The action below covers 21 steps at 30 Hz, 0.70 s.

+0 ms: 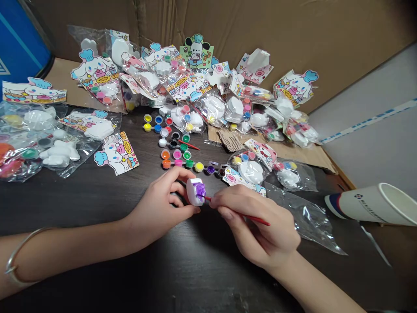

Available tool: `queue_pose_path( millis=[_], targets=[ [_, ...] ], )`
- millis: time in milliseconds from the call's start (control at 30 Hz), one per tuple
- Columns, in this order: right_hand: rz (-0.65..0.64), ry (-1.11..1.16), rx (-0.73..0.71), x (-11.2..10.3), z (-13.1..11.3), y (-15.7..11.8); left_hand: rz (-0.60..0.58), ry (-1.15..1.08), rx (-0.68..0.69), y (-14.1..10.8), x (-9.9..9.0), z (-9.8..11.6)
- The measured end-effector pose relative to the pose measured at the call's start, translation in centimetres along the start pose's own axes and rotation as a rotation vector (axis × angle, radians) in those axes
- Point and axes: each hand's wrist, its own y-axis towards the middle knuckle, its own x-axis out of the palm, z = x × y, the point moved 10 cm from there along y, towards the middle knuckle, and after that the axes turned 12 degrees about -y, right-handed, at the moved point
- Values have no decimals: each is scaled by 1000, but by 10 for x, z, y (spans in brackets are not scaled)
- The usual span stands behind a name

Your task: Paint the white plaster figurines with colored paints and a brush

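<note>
My left hand (163, 202) grips a small white plaster figure (195, 191), its fingers curled around it. A patch of wet-looking purple paint covers the figure's upper face. My right hand (252, 224) pinches a thin red paintbrush (250, 216) whose tip meets the purple patch. The bristles are hidden against the figure. Just beyond my hands lie strips of small paint pots (182, 164) in many colours, with their lids open. A second red brush (189, 144) rests among them.
Several clear plastic bags (250, 171) with white figures, paint pots and cartoon cards are spread across the dark wooden table (97, 213). A white paper cup (374, 204) lies on its side at the right. Cardboard (293, 30) stands behind everything.
</note>
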Motion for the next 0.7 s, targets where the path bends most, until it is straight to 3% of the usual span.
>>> queue_pose_path(
  millis=[533, 700],
  targets=[
    [-57, -60, -25, 6, -2, 0, -6, 16, 0, 0, 1, 0],
    [-23, -21, -15, 3, 0, 0, 3, 17, 5, 1, 1, -1]
  ],
)
